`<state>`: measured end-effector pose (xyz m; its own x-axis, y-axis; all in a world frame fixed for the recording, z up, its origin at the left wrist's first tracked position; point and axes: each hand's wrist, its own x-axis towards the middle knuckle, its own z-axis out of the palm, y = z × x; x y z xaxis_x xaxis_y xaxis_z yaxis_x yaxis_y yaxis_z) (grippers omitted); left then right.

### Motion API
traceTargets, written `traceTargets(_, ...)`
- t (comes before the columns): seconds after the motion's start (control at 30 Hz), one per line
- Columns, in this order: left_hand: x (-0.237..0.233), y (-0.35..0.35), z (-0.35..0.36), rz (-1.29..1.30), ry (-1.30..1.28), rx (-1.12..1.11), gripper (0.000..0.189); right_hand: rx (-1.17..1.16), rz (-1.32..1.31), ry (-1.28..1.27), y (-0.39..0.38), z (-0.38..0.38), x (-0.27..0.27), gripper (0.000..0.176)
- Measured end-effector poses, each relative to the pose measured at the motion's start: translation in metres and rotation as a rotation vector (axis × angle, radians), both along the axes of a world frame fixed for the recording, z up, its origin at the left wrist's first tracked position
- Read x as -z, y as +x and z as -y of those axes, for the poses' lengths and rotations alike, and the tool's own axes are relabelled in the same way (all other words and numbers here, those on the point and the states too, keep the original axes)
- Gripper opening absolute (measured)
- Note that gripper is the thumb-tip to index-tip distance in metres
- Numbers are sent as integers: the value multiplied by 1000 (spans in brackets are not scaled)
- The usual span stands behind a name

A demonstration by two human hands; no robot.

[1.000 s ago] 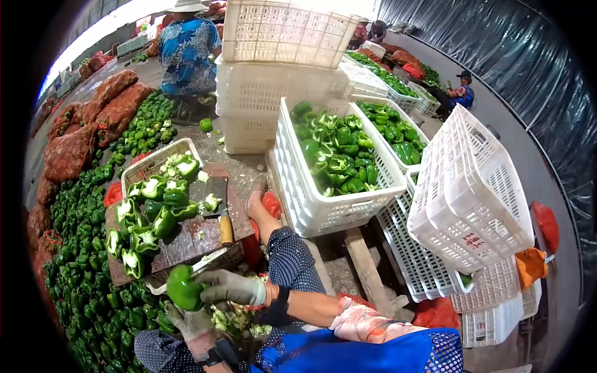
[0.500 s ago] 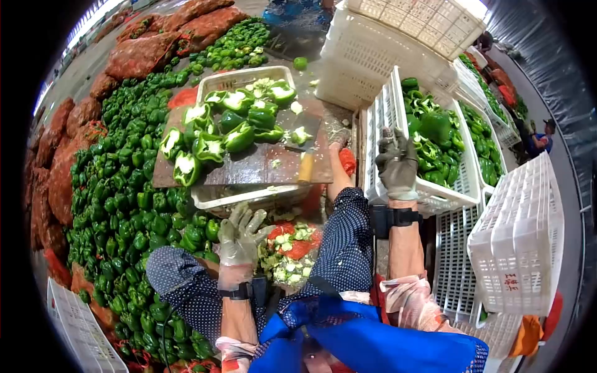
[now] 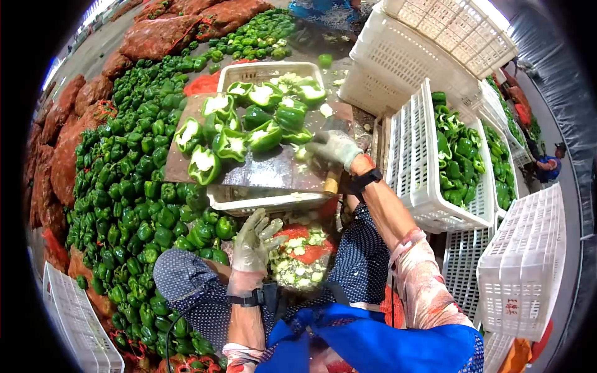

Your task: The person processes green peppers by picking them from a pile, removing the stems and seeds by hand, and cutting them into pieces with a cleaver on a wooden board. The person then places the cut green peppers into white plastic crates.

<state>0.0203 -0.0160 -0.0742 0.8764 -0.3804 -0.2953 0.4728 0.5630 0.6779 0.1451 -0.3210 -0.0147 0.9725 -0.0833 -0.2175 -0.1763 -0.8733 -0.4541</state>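
Observation:
My left hand (image 3: 251,245), in a pale glove, is open with nothing in it, its fingers apart. Below it lies a heap of pepper cores and scraps (image 3: 301,264). My right hand (image 3: 336,149), also gloved, reaches over the right side of a cutting board (image 3: 249,174), fingers stretched leftward beside a small piece of pepper core (image 3: 301,153). Cut green bell peppers (image 3: 264,135) cover the middle and left of the board. A yellow wooden handle (image 3: 331,183) lies at its front right corner; what it belongs to is not clear.
Beneath the board is a white basket (image 3: 267,202). Whole green peppers (image 3: 134,205) spread over the floor at left, before full red mesh sacks (image 3: 78,146). White crates (image 3: 407,161) stand at right, some holding cut peppers (image 3: 459,158). Another person (image 3: 548,166) is far right.
My right hand has moved left from the pepper crate to the board. My left hand stays open in nearly the same place. The view has shifted slightly.

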Motion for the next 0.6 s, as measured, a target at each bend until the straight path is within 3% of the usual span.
traceTargets(0.1, 3, 4, -1, -38, -28, 5, 85, 21, 93, -57, 11, -15, -7, 44)
traceTargets(0.13, 7, 3, -1, 37, -49, 21, 86, -32, 243, -109, 11, -19, -1, 39)
traceTargets(0.2, 7, 5, 0, 6, -26, 17, 86, -58, 240, -309, 21, -33, 0, 34)
traceTargets(0.3, 10, 5, -1, -30, -37, 9, 84, -98, 73, -410, 30, -43, -2, 32)
traceTargets(0.43, 8, 8, -4, -47, -49, 9, 79, -141, -100, -256, 19, -44, -16, 42)
traceTargets(0.53, 6, 5, -2, -17, -75, 18, 80, -16, -114, -121, -9, -51, -20, 46)
traceTargets(0.6, 13, 4, 0, 58, -161, 59, 81, -16, -5, 213, -29, -39, -6, 51)
